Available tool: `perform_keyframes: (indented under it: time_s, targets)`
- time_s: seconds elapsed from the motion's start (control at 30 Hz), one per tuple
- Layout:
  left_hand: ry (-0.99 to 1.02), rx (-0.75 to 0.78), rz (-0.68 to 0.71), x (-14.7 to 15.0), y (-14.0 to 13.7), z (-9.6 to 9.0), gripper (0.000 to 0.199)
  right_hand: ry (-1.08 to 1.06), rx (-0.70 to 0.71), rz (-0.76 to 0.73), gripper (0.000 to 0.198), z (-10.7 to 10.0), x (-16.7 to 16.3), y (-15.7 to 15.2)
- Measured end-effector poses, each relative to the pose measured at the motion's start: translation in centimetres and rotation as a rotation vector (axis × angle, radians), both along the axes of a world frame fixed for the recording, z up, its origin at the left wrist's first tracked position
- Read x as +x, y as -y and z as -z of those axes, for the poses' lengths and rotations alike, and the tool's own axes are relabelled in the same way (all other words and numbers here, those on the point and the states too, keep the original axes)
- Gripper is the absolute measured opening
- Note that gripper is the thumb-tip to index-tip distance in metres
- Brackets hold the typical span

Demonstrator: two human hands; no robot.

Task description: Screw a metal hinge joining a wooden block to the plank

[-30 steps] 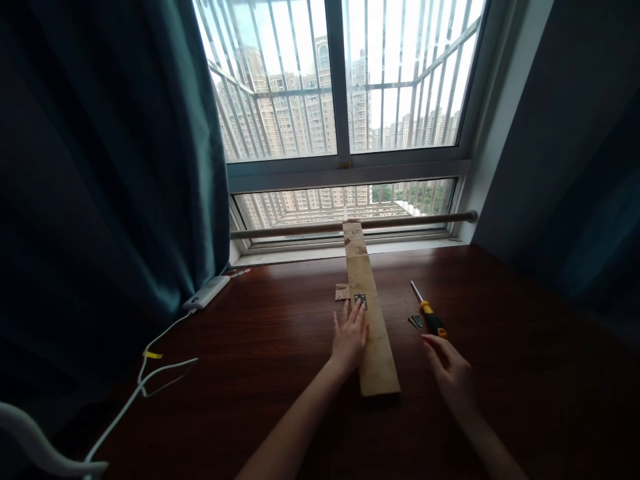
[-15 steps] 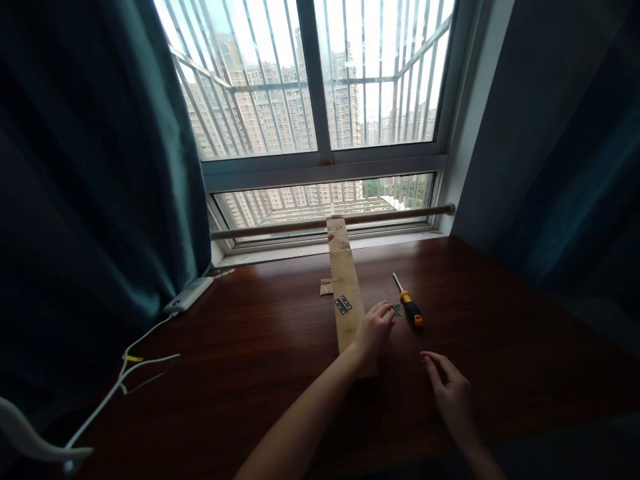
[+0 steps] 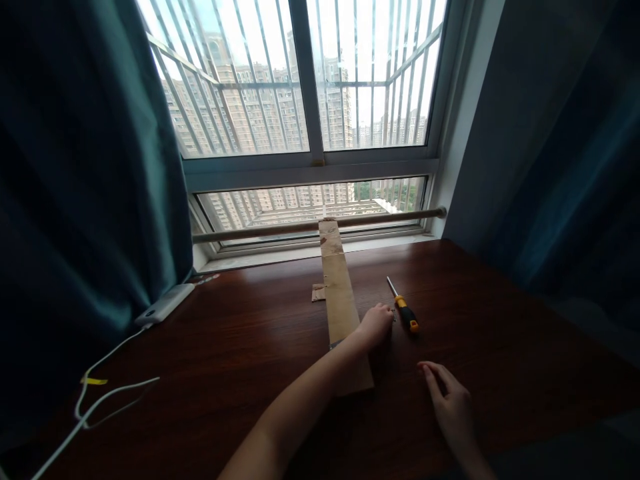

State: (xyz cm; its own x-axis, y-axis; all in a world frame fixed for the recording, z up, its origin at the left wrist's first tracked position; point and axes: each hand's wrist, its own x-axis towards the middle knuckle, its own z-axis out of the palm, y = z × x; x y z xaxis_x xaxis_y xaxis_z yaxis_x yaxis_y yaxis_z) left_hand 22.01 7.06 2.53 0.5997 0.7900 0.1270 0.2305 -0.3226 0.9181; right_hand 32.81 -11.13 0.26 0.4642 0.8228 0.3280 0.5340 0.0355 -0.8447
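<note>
My left hand (image 3: 376, 325) reaches over the right edge of a long wooden board (image 3: 341, 293), its fingers curled together and pointing down at the tabletop. Small screws (image 3: 394, 316) lie at its fingertips, partly covered by them; what the fingers hold is hidden. On the board, a metal hinge (image 3: 335, 345) shows only a dark edge beside my left forearm. Lower right, my right hand (image 3: 450, 393) hovers over the table with thumb and forefinger pinched; anything between them is too small to name. A screwdriver (image 3: 407, 317) with a yellow and black handle lies right of the screws.
The brown wooden table (image 3: 240, 333) runs up to the window. A small wood piece (image 3: 318, 293) lies against the board's left side. At the left are a white power strip (image 3: 165, 304), white cables (image 3: 107, 393) and a blue curtain (image 3: 100, 167). A rail (image 3: 270, 231) crosses before the window.
The hinge now sits nearer to me on the board, mostly behind my left forearm. My left fingers cover more of the screws. The view has shifted slightly; my right hand stays pinched.
</note>
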Motion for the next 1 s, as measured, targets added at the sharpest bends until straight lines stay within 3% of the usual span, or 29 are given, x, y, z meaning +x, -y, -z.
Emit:
perform_keyframes:
  time_s: [0.23, 0.47, 0.73, 0.83, 1.0]
  targets:
    - [-0.105, 0.233, 0.027, 0.0, 0.1, 0.7, 0.024, 0.019, -0.023, 0.028, 0.028, 0.6, 0.0, -0.1]
    - [-0.146, 0.228, 0.037, 0.0, 0.4, 0.5, 0.026, 0.02, -0.02, 0.042, 0.031, 0.6, 0.0, -0.1]
    - [-0.226, 0.491, 0.01, 0.0, 0.2, 1.7, 0.017, 0.008, -0.04, 0.031, 0.028, 0.6, 0.0, -0.1]
    - [-0.205, 0.457, -0.018, 0.1, 0.2, 1.9, 0.018, 0.009, -0.035, 0.027, 0.029, 0.5, -0.1, -0.1]
    - [-0.066, 0.233, -0.074, 0.1, 0.7, 1.7, 0.021, 0.02, -0.045, 0.021, 0.029, 0.5, -0.1, -0.1]
